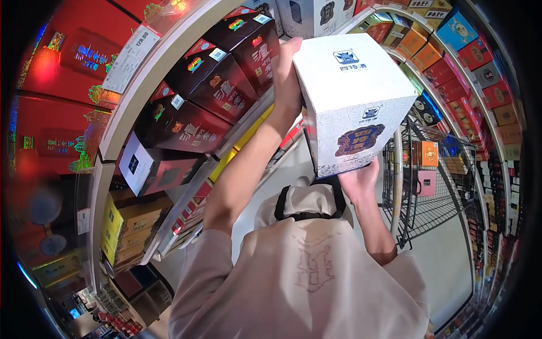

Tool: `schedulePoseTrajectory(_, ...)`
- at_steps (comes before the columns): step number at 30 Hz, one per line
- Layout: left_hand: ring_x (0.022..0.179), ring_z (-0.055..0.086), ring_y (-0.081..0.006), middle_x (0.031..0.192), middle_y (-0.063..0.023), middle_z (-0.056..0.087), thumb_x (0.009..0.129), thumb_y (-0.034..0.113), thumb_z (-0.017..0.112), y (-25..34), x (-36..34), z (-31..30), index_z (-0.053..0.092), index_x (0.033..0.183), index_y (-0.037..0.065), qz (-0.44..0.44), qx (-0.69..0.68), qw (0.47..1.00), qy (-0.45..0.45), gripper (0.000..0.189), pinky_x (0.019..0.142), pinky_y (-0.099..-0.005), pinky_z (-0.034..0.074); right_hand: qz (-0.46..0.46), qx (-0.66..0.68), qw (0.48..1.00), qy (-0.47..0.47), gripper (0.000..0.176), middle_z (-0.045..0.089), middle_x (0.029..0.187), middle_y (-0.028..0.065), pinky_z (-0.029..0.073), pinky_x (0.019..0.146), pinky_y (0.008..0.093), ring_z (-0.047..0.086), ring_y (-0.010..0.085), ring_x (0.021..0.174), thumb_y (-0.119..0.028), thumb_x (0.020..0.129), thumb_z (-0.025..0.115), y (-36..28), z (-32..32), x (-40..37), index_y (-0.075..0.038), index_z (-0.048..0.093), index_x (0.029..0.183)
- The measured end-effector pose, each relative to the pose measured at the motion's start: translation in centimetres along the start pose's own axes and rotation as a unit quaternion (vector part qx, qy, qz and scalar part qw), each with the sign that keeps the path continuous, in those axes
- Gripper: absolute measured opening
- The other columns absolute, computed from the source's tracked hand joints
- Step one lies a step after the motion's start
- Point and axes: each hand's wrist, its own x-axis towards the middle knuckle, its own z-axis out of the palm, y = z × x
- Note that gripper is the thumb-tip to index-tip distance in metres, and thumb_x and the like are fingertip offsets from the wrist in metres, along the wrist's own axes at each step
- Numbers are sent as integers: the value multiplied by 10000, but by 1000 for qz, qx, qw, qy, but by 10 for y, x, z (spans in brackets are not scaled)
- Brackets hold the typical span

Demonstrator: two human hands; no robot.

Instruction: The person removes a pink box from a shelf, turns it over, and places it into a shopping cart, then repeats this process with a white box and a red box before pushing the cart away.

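A white liquor box (353, 107) with a blue logo on top and a dark blue-and-brown emblem on its front is held up ahead of my chest, slightly tilted. Against its upper left side presses my left hand (287, 76); the fingertips are partly hidden behind the box. My right hand (361, 182) supports the lower edge from below, with some fingers out of sight under it. Dark red liquor boxes (217, 85) stand on the shelf just left of my left hand. More white boxes (319, 16) are on the shelf behind the held one.
A black wire shopping cart (429, 192) stands to the right, with an orange box (427, 153) and a pink box (426, 182) in it. Curving along the left is a shelf edge with a price tag (131, 59). Stocked shelves (480, 73) line the right side.
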Motion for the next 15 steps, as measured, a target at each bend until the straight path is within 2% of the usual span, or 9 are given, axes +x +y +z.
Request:
schedulePoseTrajectory(1,974,633,-154,1089,-86,625,1106,233,496,4,-7,-1,483,1291,22,11,28,1000,-2,281,843,-310,551,6,19,1000,-21,505,575,1480,114,403,1176,480,539,286,1355,-378,1097,399,4,-3,-6,-58,538,1462)
schedulePoseTrajectory(3,979,633,-153,1085,-85,622,1104,240,502,12,-17,-1,485,1292,23,21,54,998,-2,287,849,-312,554,-7,-6,1000,6,508,568,1489,120,393,1183,483,531,294,1365,-371,1096,390,13,3,-18,-57,534,1469)
schedulePoseTrajectory(5,900,630,-129,980,-48,631,1090,265,513,19,-16,-1,557,1167,35,-48,-20,995,84,247,804,-292,543,-13,-15,999,37,520,552,1512,137,367,1202,497,508,315,1392,-352,1088,375,18,4,-22,-50,525,1483)
schedulePoseTrajectory(6,900,630,-129,980,-48,631,1090,265,513,17,-13,-6,557,1167,35,-49,-24,995,83,247,804,-292,543,-17,-16,999,38,520,552,1512,137,367,1202,497,508,315,1392,-352,1088,375,19,5,-25,-50,525,1483)
schedulePoseTrajectory(8,932,643,-155,1048,-79,645,1031,372,541,8,0,-19,604,1167,2,-117,-135,979,95,399,832,-311,527,-13,-5,1000,13,524,555,1511,144,361,1205,504,511,319,1391,-348,1079,378,25,9,-29,-43,529,1478)
schedulePoseTrajectory(9,991,634,-155,1096,-77,611,1037,372,542,14,4,-17,573,1206,15,-113,-146,980,76,396,845,-317,538,-14,-2,1000,10,529,562,1505,146,358,1206,510,516,323,1388,-353,1076,379,28,13,-32,-41,536,1473)
schedulePoseTrajectory(13,839,678,-171,894,-34,663,1029,402,513,36,3,5,613,1060,107,-68,-91,992,59,313,763,-314,546,-38,-9,999,19,521,585,1482,138,381,1189,509,545,323,1356,-356,1078,378,31,34,-42,-43,555,1455)
schedulePoseTrajectory(14,827,680,-180,908,-47,683,1017,429,521,41,0,10,630,1050,102,-24,-61,997,44,346,756,-309,544,-42,-18,999,26,515,595,1471,134,389,1183,500,548,318,1354,-359,1076,385,31,39,-45,-42,568,1439)
schedulePoseTrajectory(15,824,681,-186,917,-51,692,1003,446,529,29,10,2,639,1038,103,-127,-165,978,20,362,755,-314,542,-53,-21,997,43,512,601,1463,132,392,1181,494,551,316,1350,-360,1075,388,31,46,-47,-41,574,1431)
